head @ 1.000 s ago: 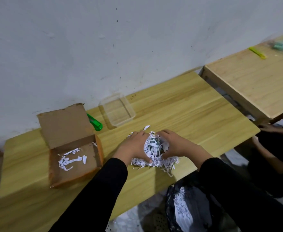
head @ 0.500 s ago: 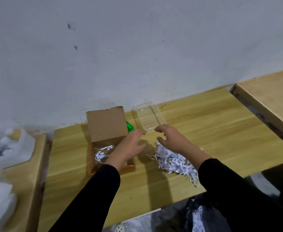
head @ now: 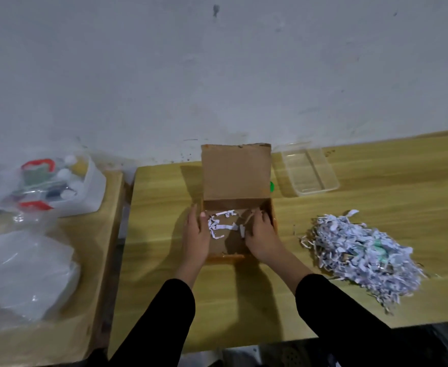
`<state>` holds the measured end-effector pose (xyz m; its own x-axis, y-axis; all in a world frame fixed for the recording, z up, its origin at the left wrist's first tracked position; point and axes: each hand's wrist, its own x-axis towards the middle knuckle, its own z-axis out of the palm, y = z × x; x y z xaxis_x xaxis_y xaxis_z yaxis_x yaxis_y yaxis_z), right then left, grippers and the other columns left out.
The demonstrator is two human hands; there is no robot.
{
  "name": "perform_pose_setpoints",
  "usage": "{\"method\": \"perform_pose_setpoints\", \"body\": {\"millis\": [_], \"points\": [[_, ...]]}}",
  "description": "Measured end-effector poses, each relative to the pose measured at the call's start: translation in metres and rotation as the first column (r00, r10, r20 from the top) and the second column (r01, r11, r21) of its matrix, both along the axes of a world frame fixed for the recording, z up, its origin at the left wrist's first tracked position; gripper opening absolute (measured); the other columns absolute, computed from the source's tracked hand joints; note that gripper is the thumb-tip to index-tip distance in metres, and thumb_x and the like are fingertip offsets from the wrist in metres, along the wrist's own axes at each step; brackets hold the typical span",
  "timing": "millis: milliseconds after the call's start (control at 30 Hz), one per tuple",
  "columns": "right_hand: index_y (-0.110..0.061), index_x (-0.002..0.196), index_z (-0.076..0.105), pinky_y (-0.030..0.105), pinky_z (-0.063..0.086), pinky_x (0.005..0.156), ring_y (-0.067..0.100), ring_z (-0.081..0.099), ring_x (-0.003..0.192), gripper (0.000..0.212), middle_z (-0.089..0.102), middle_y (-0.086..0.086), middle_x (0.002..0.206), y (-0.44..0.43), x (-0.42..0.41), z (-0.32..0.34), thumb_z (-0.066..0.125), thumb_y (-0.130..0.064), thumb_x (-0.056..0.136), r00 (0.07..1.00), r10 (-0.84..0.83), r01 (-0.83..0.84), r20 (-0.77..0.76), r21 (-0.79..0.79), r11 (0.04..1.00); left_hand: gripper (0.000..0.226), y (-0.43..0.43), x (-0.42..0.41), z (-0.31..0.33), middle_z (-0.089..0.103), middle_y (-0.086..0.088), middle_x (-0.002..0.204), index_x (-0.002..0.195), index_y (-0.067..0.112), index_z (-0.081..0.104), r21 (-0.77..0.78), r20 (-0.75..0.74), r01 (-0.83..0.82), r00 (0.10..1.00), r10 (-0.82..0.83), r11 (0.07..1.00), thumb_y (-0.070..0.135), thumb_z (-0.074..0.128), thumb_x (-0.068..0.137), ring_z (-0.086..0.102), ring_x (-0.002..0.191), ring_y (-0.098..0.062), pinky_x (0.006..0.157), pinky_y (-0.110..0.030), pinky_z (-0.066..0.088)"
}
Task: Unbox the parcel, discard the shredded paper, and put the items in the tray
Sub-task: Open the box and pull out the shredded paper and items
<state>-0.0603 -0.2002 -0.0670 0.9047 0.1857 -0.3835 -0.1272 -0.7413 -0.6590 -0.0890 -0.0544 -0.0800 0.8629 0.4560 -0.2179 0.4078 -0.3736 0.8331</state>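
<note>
Inside the cardboard box (head: 236,170) lie a few paper shreds (head: 219,227).

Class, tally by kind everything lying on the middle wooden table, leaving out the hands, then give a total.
Cardboard box: 1
Clear tray: 1
Heap of shredded paper: 1
Green thing, mostly hidden behind the box lid: 1
Total: 4
</note>
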Motion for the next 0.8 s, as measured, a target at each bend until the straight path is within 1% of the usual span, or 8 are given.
{"method": "perform_pose_setpoints", "body": {"millis": [67, 133, 233, 367, 433, 500, 667, 800], "points": [[-0.003, 0.143, 0.014, 0.040, 0.029, 0.108, 0.039, 0.032, 0.132, 0.064, 0.027, 0.021, 0.146, 0.006, 0.004, -0.004, 0.047, -0.012, 0.088, 0.999, -0.040, 0.040, -0.019, -0.015, 0.999, 0.043, 0.002, 0.002, -0.008, 0.046, -0.008, 0.142, 0.141, 0.012, 0.039, -0.146, 0.031, -0.017, 0.999, 0.022, 0.989, 0.026, 0.032, 0.101, 0.042, 0.132, -0.024, 0.109, -0.033, 0.033], [-0.001, 0.140, 0.020, 0.041, 0.032, 0.106, 0.041, 0.036, 0.129, 0.060, 0.029, 0.022, 0.144, 0.010, 0.006, -0.006, 0.048, -0.010, 0.087, 0.999, -0.028, 0.027, -0.018, -0.035, 0.999, 0.041, 0.003, 0.003, -0.010, 0.050, -0.005, 0.138, 0.139, 0.015, 0.042, -0.215, 0.039, -0.040, 0.998, 0.050, 0.976, 0.026, 0.032, 0.101, 0.046, 0.127, -0.020, 0.108, -0.036, 0.037], [-0.002, 0.138, 0.027, 0.038, 0.030, 0.108, 0.037, 0.034, 0.132, 0.055, 0.030, 0.018, 0.145, 0.014, 0.006, -0.007, 0.047, -0.007, 0.087, 1.000, 0.028, -0.027, 0.013, -0.057, 0.998, 0.041, 0.004, 0.002, -0.011, 0.051, -0.002, 0.139, 0.139, 0.018, 0.043, -0.253, 0.048, -0.056, 0.996, 0.071, 0.966, 0.028, 0.032, 0.101, 0.047, 0.127, -0.017, 0.108, -0.039, 0.038], [-0.006, 0.138, 0.035, 0.030, 0.026, 0.111, 0.031, 0.035, 0.134, 0.053, 0.036, 0.013, 0.146, 0.015, 0.005, -0.006, 0.046, 0.001, 0.087, 0.986, 0.162, -0.162, 0.042, -0.009, 0.987, 0.041, 0.005, 0.003, -0.017, 0.053, -0.002, 0.137, 0.138, 0.018, 0.044, -0.287, 0.051, -0.081, 0.994, 0.099, 0.955, 0.030, 0.034, 0.100, 0.049, 0.124, -0.016, 0.108, -0.040, 0.039], [-0.006, 0.135, 0.040, 0.029, 0.026, 0.110, 0.030, 0.038, 0.133, 0.052, 0.040, 0.013, 0.142, 0.012, 0.006, -0.006, 0.049, 0.003, 0.084, 0.988, 0.143, -0.144, 0.054, 0.015, 0.989, 0.041, 0.005, 0.003, -0.018, 0.054, -0.001, 0.136, 0.138, 0.018, 0.045, -0.307, 0.055, -0.092, 0.992, 0.114, 0.947, 0.029, 0.035, 0.100, 0.050, 0.124, -0.015, 0.107, -0.039, 0.040], [-0.006, 0.132, 0.042, 0.031, 0.028, 0.108, 0.031, 0.038, 0.131, 0.052, 0.040, 0.015, 0.139, 0.010, 0.007, -0.006, 0.053, 0.002, 0.083, 0.992, 0.115, -0.115, 0.045, -0.005, 0.993, 0.040, 0.005, 0.002, -0.019, 0.054, -0.002, 0.136, 0.137, 0.018, 0.045, -0.328, 0.056, -0.103, 0.990, 0.128, 0.939, 0.029, 0.036, 0.100, 0.051, 0.123, -0.016, 0.106, -0.041, 0.041], [-0.008, 0.133, 0.035, 0.041, 0.032, 0.105, 0.040, 0.033, 0.126, 0.062, 0.031, 0.018, 0.136, 0.018, 0.012, -0.006, 0.061, -0.002, 0.077, 0.992, 0.106, -0.116, -0.070, -0.163, 0.980, 0.040, 0.005, 0.003, -0.021, 0.055, -0.002, 0.135, 0.137, 0.020, 0.046, -0.405, 0.050, -0.123, 0.986, 0.156, 0.906, 0.032, 0.038, 0.099, 0.052, 0.123, -0.018, 0.105, -0.045, 0.042], [-0.007, 0.134, 0.034, 0.040, 0.030, 0.110, 0.041, 0.029, 0.130, 0.067, 0.026, 0.019, 0.138, 0.034, 0.012, -0.008, 0.062, 0.000, 0.073, 0.991, 0.114, -0.123, -0.067, -0.137, 0.983, 0.039, 0.005, 0.002, -0.022, 0.056, -0.002, 0.134, 0.136, 0.019, 0.048, -0.425, 0.057, -0.128, 0.984, 0.168, 0.896, 0.030, 0.039, 0.099, 0.052, 0.123, -0.017, 0.106, -0.043, 0.041]]}}
